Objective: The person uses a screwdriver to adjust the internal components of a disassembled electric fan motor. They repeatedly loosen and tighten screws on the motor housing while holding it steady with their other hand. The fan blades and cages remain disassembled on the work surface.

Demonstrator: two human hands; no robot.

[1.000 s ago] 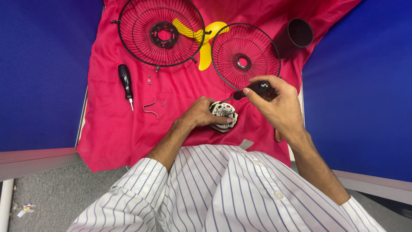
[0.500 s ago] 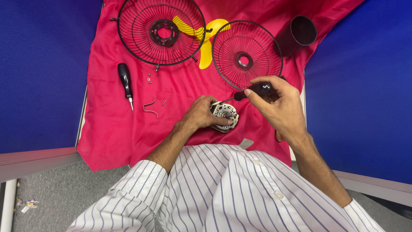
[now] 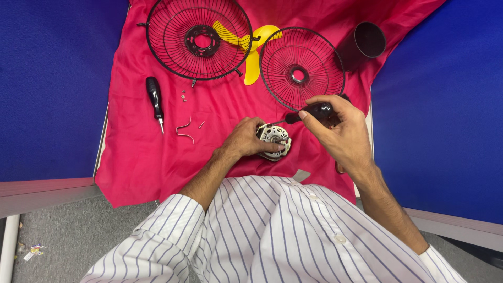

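Head view, left hand (image 3: 246,139) gripping one motor (image 3: 274,140); right hand (image 3: 340,128) clamped on one screwdriver (image 3: 309,113); two grilles (image 3: 199,37)

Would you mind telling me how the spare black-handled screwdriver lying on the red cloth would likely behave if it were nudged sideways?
The spare screwdriver has a rounded handle, so it would probably roll rather than slide. The soft, wrinkled red cloth should slow it quickly. It looks stiff and fairly light, but rolling right it might scatter the small screws lying beside it.
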